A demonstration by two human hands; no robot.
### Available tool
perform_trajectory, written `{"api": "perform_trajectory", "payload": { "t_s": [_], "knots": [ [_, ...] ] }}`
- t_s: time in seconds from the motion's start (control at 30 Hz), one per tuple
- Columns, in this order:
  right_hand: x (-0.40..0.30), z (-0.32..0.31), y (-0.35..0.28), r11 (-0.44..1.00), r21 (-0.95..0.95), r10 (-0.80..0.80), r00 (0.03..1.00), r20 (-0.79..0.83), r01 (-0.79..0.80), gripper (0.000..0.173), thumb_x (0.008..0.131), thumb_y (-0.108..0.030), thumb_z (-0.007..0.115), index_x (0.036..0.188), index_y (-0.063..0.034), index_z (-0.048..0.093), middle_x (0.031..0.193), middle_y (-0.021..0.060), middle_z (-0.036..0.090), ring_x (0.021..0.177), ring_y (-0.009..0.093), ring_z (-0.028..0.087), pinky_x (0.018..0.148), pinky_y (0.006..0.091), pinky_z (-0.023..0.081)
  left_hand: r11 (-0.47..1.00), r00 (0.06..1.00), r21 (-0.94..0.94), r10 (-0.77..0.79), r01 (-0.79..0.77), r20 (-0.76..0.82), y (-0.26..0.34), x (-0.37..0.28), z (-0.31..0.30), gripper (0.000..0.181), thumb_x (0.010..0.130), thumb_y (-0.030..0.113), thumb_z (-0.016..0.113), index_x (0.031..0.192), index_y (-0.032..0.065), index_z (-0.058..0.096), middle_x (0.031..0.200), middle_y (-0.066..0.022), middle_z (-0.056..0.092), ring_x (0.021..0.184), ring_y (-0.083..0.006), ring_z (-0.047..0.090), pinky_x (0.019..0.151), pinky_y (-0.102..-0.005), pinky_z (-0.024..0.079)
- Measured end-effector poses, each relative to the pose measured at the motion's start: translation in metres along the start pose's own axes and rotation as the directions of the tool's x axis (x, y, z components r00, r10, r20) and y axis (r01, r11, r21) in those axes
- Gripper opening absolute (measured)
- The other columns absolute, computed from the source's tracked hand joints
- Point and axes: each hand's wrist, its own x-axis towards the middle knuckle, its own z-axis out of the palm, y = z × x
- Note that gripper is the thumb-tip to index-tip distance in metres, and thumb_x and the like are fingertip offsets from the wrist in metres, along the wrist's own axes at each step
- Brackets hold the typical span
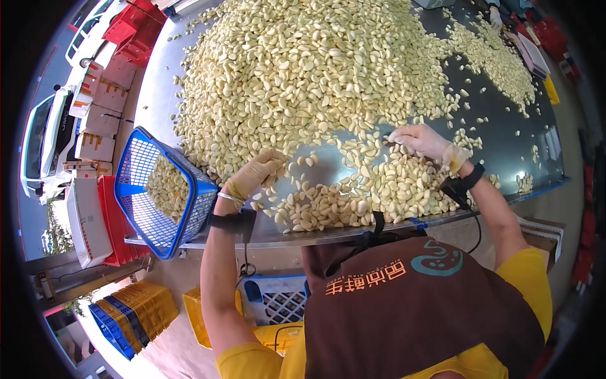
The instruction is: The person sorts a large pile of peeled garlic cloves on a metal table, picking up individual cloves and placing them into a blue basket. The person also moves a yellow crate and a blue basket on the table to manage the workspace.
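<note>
A large heap of peeled garlic cloves [303, 71] covers the metal table [154, 102]. My left hand [255, 174], in a thin glove, curls around some cloves at the heap's near left edge, just right of a blue plastic basket [189, 203]. That basket lies tilted, with garlic cloves [166, 189] inside. My right hand [419, 140], gloved too, has its fingertips pinched together over the cloves; whether a clove is between them cannot be told. Between my forearms a smaller pile of cloves [326, 208] lies along the near table edge.
Another person's gloved hand [495, 20] is at the far right, by a smaller clove pile [497, 61]. Foam boxes [99, 121] and red crates [135, 33] stand to the left. Yellow and blue crates [137, 312] sit on the floor below, left of my body.
</note>
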Motion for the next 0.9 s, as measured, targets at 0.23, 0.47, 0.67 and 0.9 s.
{"api": "perform_trajectory", "payload": {
  "t_s": [0.23, 0.47, 0.67, 0.9],
  "knots": [
    [0.028, 0.086, -0.017, 0.685, -0.434, -0.572, 0.801, 0.176, 0.585, 0.024, 0.093, -0.024, 0.062, 0.113, -0.0124, 0.069, 0.095, 0.0069, 0.073, 0.076, 0.021, 0.069, 0.062, 0.0331, 0.054, 0.916, 0.996, 0.402, -0.033, -0.001, 0.079, -0.016, 0.027, 0.068, 0.023, 0.096, 0.027, 0.057, 0.104, 0.0076, 0.065, 0.082, 0.0011, 0.062, 0.069, -0.0089, 0.057, 0.060, -0.0249, 0.045],
    [0.019, 0.133, -0.010, 0.427, -0.817, -0.543, 0.833, 0.110, 0.387, 0.018, 0.086, -0.017, 0.057, 0.103, -0.0163, 0.058, 0.073, 0.0045, 0.063, 0.067, 0.025, 0.067, 0.050, 0.0377, 0.049, 0.792, 0.997, 0.611, 0.055, -0.016, -0.045, 0.008, 0.020, 0.084, 0.026, 0.091, 0.032, 0.064, 0.099, 0.0084, 0.068, 0.076, -0.0051, 0.066, 0.073, -0.0169, 0.063, 0.065, -0.0315, 0.050],
    [0.012, 0.082, -0.005, 0.975, 0.083, -0.211, 0.975, 0.075, 0.205, 0.026, 0.097, -0.022, 0.051, 0.121, -0.0145, 0.061, 0.078, 0.0025, 0.064, 0.058, 0.014, 0.058, 0.048, 0.0275, 0.043, 0.411, 0.969, 0.898, 0.242, -0.156, 0.058, -0.001, 0.034, 0.133, 0.018, 0.084, 0.035, 0.065, 0.095, 0.0217, 0.071, 0.081, -0.0073, 0.069, 0.077, -0.0281, 0.068, 0.067, -0.0423, 0.052],
    [-0.039, 0.036, 0.013, 0.259, 0.963, -0.099, 0.994, -0.048, 0.072, 0.024, 0.099, -0.019, 0.052, 0.118, -0.0049, 0.059, 0.086, 0.0020, 0.060, 0.057, 0.007, 0.047, 0.048, 0.0194, 0.035, 0.064, 0.905, 0.984, 0.407, -0.165, 0.125, -0.014, 0.051, 0.159, 0.014, 0.084, 0.027, 0.064, 0.086, 0.0141, 0.070, 0.071, -0.0082, 0.067, 0.071, -0.0296, 0.069, 0.056, -0.0408, 0.054]
  ]
}}
